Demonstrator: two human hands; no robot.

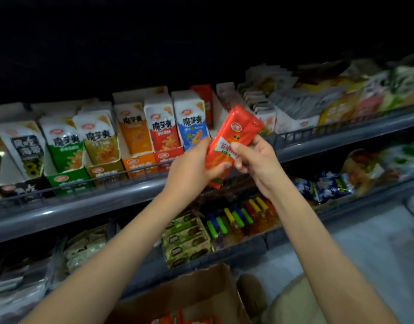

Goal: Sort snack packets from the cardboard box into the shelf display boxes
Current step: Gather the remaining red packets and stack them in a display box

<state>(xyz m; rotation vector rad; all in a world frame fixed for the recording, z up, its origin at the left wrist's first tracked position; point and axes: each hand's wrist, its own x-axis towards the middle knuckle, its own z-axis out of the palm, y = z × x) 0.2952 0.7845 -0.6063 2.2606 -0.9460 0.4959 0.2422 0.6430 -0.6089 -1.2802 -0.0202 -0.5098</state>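
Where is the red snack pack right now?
In the head view, just right of centre: the red snack pack is gripped by the left hand and right hand, in front of the upper shelf, right of the blue packets.

head cam | single wide view — forward and down | near the shelf point(61, 212), slightly tilted

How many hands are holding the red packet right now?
2, both on the red packet: left hand grips its lower left, right hand pinches its right edge.

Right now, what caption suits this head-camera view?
Left hand and right hand grip red snack packets before shelf display boxes, cardboard box below.
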